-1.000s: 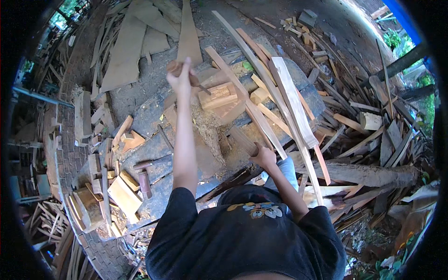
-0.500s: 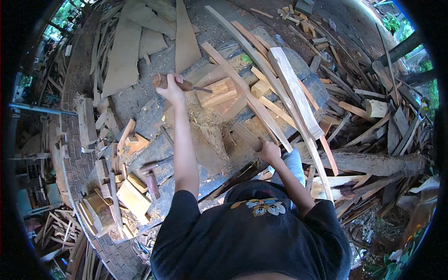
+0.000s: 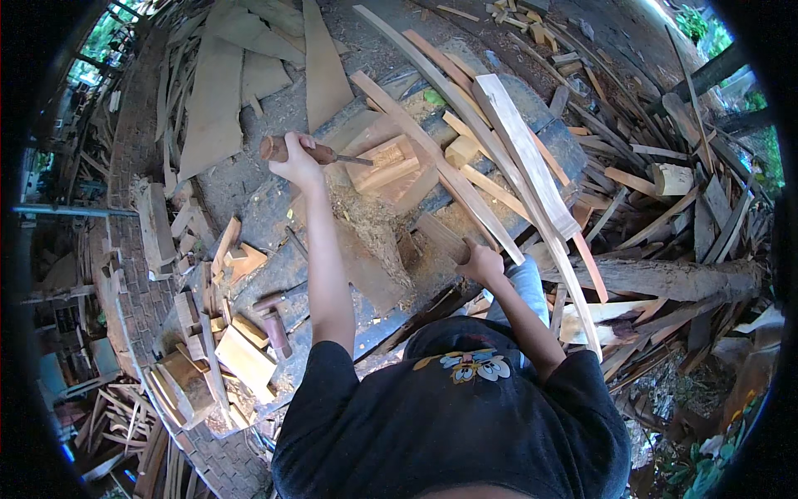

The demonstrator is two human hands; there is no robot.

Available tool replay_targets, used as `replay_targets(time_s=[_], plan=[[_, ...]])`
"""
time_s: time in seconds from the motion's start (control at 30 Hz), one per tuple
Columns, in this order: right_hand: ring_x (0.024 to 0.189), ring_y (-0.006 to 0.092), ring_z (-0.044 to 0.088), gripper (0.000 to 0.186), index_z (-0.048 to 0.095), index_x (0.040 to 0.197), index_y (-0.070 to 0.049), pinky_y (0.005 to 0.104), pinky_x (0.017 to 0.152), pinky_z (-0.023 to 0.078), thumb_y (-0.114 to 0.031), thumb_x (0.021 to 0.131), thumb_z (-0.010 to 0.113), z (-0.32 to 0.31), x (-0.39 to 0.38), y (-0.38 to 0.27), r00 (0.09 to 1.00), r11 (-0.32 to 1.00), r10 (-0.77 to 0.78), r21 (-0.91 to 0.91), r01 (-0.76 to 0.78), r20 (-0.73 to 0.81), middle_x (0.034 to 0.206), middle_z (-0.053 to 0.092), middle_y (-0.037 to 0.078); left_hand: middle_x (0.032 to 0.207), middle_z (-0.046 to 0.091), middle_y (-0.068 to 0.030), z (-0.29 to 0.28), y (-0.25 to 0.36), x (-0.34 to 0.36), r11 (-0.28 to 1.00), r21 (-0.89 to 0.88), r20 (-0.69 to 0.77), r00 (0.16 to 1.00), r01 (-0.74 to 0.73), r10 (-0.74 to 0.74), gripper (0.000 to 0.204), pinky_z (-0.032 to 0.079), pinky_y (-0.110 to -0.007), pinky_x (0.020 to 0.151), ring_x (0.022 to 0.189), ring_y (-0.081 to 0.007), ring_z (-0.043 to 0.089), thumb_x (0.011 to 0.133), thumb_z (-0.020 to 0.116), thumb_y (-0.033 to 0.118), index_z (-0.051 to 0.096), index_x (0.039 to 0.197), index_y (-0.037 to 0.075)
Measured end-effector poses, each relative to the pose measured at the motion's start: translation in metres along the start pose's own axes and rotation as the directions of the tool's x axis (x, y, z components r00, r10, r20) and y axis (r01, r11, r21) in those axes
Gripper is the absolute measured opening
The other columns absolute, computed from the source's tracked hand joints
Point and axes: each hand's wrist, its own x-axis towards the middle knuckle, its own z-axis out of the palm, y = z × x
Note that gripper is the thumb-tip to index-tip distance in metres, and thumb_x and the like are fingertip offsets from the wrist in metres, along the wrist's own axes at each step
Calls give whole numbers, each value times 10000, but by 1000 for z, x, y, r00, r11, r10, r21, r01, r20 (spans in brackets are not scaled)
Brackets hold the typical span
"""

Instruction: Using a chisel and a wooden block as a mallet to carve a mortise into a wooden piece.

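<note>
Gripping chisel (image 3: 324, 155) and wooden block (image 3: 440, 238), both hands (image 3: 296, 164) sit above a chip-strewn platform (image 3: 259, 284) amid timber (image 3: 686, 281).

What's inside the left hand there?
The left hand is closed around a brown wooden handle; both its ends and the metal blade show, while the hand covers its middle.
</note>
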Motion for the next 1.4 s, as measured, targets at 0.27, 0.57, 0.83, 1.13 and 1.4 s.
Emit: replay_targets(time_s=[0.27, 0.57, 0.83, 1.13, 1.4], plan=[[759, 291, 616, 736, 442, 1223, -150, 385, 669, 496, -350, 548, 657, 1, 0, 0, 1000, 1000, 1, -30, -1, 15, 807, 623, 164, 507, 460, -55, 7, 2, -4, 999, 49, 8, 1000, -2, 2, 146, 366, -257, 408, 423, -129, 445, 733, 488, -38, 416, 611, -1], [789, 294, 610, 734, 436, 1228, -156, 388, 687, 493, -341, 552, 653, 1, 0, 2, 1000, 1000, -3, 15, 3, -5, 838, 621, 159, 503, 479, -48, 17, -1, -9, 988, 156, -30, 999, -25, 30, 156, 364, -257, 397, 416, -118, 460, 732, 510, -20, 432, 601, 14], [815, 300, 602, 744, 467, 1199, -123, 386, 712, 478, -325, 517, 686, -28, -9, 2, 998, 996, -49, 66, 52, -43, 852, 612, 186, 489, 488, -18, 22, -1, -17, 930, 344, -60, 985, -133, 163, 165, 347, -246, 400, 419, -94, 465, 728, 528, 2, 464, 576, 5], [832, 306, 598, 696, 479, 1170, -118, 386, 714, 470, -307, 545, 719, -88, -34, 6, 953, 996, -53, 50, 71, -298, 859, 612, 194, 507, 501, -11, 17, 3, -27, 972, 221, -3, 997, -79, 82, 133, 345, -237, 405, 432, -80, 478, 726, 558, -5, 490, 612, 6], [878, 314, 585, 709, 470, 1173, -64, 366, 769, 452, -268, 539, 712, -64, -41, 19, 983, 960, -18, 270, 68, -183, 914, 598, 216, 519, 502, -28, 17, -18, -19, 900, 355, -23, 960, -252, 279, 112, 369, -243, 426, 446, -97, 478, 718, 523, -20, 480, 619, 8]])
